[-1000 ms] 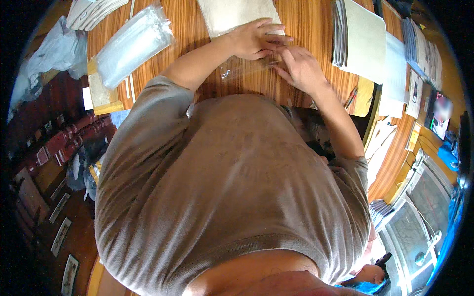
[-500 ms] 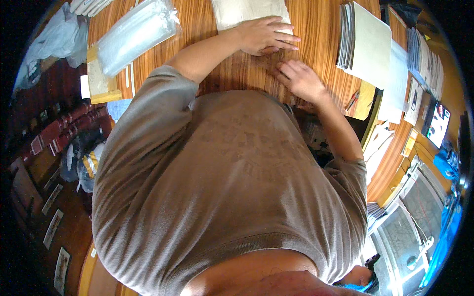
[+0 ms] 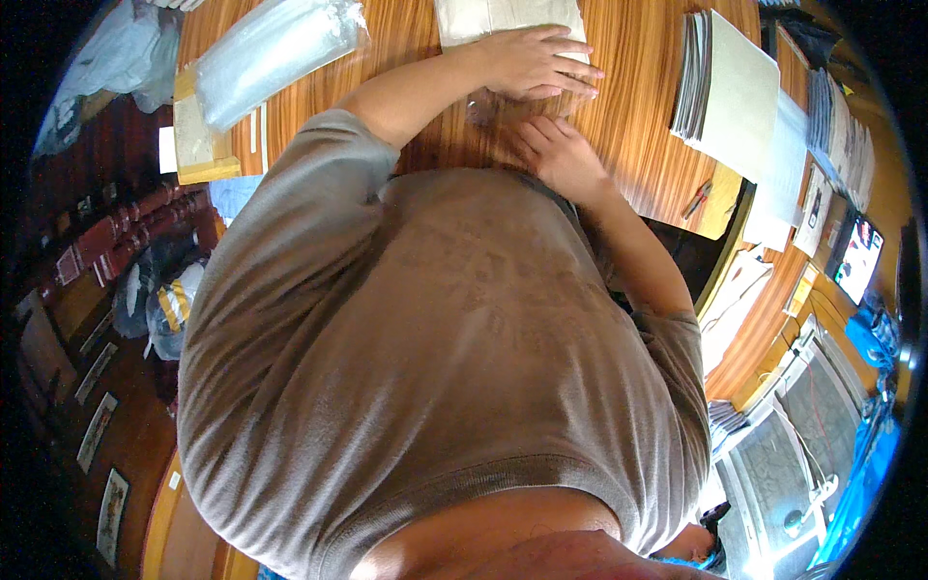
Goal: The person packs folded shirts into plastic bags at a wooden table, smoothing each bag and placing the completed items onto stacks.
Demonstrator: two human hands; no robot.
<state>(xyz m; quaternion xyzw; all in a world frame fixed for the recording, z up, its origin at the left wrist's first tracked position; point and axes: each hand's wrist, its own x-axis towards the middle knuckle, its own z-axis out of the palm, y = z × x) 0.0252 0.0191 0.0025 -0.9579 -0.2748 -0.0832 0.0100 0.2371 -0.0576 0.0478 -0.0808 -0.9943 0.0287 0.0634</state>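
My left hand (image 3: 543,64) lies flat, fingers spread toward the right, across the near end of an off-white paper item (image 3: 464,21) on the wooden table. Glossy clear plastic film (image 3: 483,109) shows below that hand, just in front of the paper. At the film's near side is my right hand (image 3: 568,162), its fingers curled together and their tips slightly blurred. They appear to pinch the film, though what lies between the tips is hard to see.
To the left lies a stack of clear plastic bags (image 3: 280,60). A stack of pale booklets (image 3: 732,97) sits at the right, with a small red-handled tool (image 3: 697,199) nearer the table edge. Beyond are more papers (image 3: 781,179) and a lit screen (image 3: 856,256).
My right hand has moved left and slightly nearer the left hand. The left hand stays flat on the paper. The whole view has shifted a little.
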